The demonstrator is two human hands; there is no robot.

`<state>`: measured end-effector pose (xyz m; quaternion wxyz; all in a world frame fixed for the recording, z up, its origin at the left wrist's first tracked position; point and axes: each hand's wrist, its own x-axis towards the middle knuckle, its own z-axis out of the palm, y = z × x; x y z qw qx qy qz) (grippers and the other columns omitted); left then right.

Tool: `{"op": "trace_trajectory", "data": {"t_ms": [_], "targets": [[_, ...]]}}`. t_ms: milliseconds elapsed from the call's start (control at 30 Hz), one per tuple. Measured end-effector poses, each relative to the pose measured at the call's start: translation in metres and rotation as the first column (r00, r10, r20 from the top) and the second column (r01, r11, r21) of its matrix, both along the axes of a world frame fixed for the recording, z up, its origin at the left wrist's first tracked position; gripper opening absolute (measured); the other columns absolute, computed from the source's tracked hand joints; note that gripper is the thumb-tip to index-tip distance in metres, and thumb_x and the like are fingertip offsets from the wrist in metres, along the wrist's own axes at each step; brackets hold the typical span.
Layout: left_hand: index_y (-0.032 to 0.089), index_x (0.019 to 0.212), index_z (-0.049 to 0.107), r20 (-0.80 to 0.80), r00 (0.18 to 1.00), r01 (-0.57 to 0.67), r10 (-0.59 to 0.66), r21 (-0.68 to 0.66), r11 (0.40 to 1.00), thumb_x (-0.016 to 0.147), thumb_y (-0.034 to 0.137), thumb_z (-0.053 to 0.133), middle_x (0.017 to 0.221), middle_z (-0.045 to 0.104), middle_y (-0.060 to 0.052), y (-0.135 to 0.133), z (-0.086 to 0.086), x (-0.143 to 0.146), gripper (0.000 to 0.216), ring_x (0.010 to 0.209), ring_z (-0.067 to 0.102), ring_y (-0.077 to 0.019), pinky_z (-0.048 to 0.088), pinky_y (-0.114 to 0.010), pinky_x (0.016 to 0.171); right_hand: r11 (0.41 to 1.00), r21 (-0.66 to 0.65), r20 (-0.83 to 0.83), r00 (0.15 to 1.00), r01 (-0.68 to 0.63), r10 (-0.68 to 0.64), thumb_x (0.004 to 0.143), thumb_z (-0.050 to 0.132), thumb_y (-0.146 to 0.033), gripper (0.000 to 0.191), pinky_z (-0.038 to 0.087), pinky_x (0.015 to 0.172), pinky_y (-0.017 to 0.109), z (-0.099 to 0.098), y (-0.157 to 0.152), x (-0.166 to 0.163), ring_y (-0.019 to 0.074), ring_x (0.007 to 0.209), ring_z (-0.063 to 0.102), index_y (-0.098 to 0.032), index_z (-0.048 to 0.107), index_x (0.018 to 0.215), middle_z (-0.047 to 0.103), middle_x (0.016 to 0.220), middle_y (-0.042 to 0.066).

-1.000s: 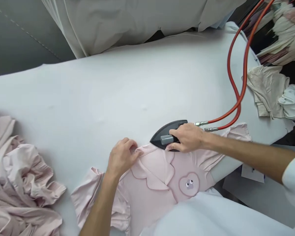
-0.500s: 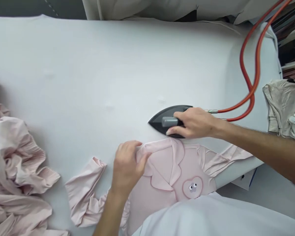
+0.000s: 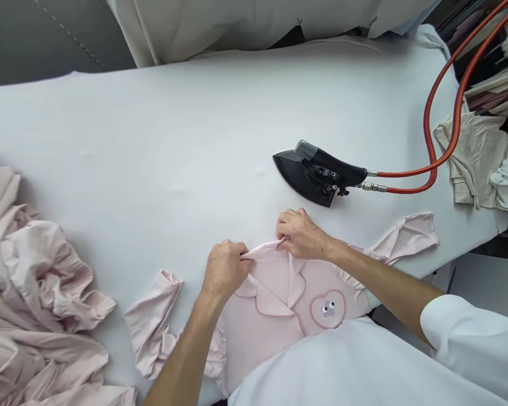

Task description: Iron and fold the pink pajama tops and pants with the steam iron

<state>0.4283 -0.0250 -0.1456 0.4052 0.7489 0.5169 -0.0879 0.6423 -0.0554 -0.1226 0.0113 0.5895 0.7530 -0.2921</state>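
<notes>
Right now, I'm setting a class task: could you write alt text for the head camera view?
The left hand and right hand pinch the neck edge of a pink top with a heart-shaped patch, laid on a white-covered table. A black iron with red hoses sits just beyond them; crumpled pink fabric lies at the left.

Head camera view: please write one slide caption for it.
Left hand and right hand hold a pink garment by its neckline near a black iron.
</notes>
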Motion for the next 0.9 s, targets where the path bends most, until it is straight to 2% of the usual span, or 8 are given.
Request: {"op": "trace_trajectory", "data": {"t_ms": [167,300,367,500,700,767,833,900], "targets": [[0.024,0.067,0.071,0.090,0.995,0.060,-0.048,-0.135,0.989,0.078,0.023,0.063,0.066,0.063,-0.001,0.010,0.004,-0.003,0.013,0.069,0.054,-0.0162,0.039,-0.029,0.066,0.998,0.055,-0.133,0.991,0.013,-0.006,0.081,0.070,-0.022,0.017,0.027,0.079,0.033,0.006,-0.001,0.014,0.0132,0.068,0.052,-0.015,0.062,0.068,0.060,0.065,0.000],[0.025,0.076,0.073,0.130,0.979,0.158,-0.157,0.008,0.987,0.080,0.021,0.060,0.084,0.069,-0.003,0.008,0.007,-0.002,0.015,0.087,0.056,-0.0206,0.040,-0.032,0.079,0.995,0.095,-0.122,0.992,0.026,-0.014,0.082,0.067,-0.021,0.014,0.026,0.079,0.033,0.005,-0.004,0.013,0.0145,0.071,0.054,-0.016,0.063,0.070,0.062,0.067,0.001],[0.022,0.081,0.071,0.098,0.981,0.163,-0.169,0.067,0.984,0.076,0.017,0.062,0.089,0.068,-0.005,0.002,0.008,0.000,0.012,0.087,0.056,-0.0211,0.040,-0.034,0.080,0.995,0.092,-0.127,0.992,0.029,-0.017,0.083,0.064,-0.020,0.013,0.027,0.079,0.032,0.006,-0.005,0.012,0.0147,0.072,0.054,-0.015,0.062,0.072,0.063,0.069,0.002],[0.021,0.062,0.058,0.069,0.982,0.171,-0.177,0.090,0.981,0.072,0.012,0.058,0.068,0.059,-0.003,-0.004,0.005,0.001,0.014,0.069,0.053,-0.0174,0.039,-0.030,0.066,0.997,0.070,-0.134,0.991,0.037,-0.027,0.085,0.063,-0.021,0.013,0.029,0.080,0.032,0.009,-0.005,0.011,0.0144,0.071,0.055,-0.015,0.061,0.074,0.063,0.070,0.002],[0.021,0.050,0.044,0.065,0.988,0.146,-0.137,-0.159,0.976,0.078,0.019,0.056,0.049,0.039,0.002,0.007,0.009,-0.002,0.030,0.050,0.038,-0.0142,0.026,-0.028,0.050,0.998,0.026,-0.128,0.990,0.057,-0.053,0.085,0.063,-0.023,0.014,0.030,0.083,0.032,0.007,-0.001,0.011,0.0136,0.067,0.054,-0.015,0.064,0.074,0.061,0.066,0.001],[0.022,0.059,0.051,0.047,0.982,0.186,-0.181,-0.148,0.971,0.080,0.018,0.054,0.054,0.047,0.002,0.009,0.013,-0.001,0.022,0.053,0.043,-0.0152,0.028,-0.028,0.052,0.998,0.019,-0.128,0.990,0.068,-0.065,0.084,0.063,-0.021,0.010,0.030,0.084,0.033,0.006,0.001,0.011,0.0134,0.067,0.055,-0.015,0.063,0.076,0.063,0.067,0.001],[0.022,0.075,0.059,0.019,0.978,0.208,-0.208,-0.046,0.977,0.079,0.014,0.054,0.071,0.060,-0.001,0.007,0.016,0.000,0.010,0.066,0.053,-0.0176,0.035,-0.029,0.059,0.997,0.019,-0.140,0.987,0.080,-0.076,0.082,0.063,-0.019,0.005,0.029,0.085,0.033,0.005,0.001,0.010,0.0134,0.068,0.056,-0.015,0.064,0.084,0.064,0.070,0.001],[0.021,0.085,0.061,-0.009,0.976,0.220,-0.220,0.059,0.974,0.075,0.011,0.056,0.086,0.065,-0.004,0.004,0.016,0.002,0.015,0.079,0.057,-0.0202,0.039,-0.030,0.068,0.998,0.014,-0.144,0.988,0.066,-0.063,0.082,0.065,-0.025,0.016,0.029,0.086,0.034,0.005,0.001,0.007,0.0150,0.074,0.058,-0.015,0.063,0.094,0.066,0.076,0.002]]}}
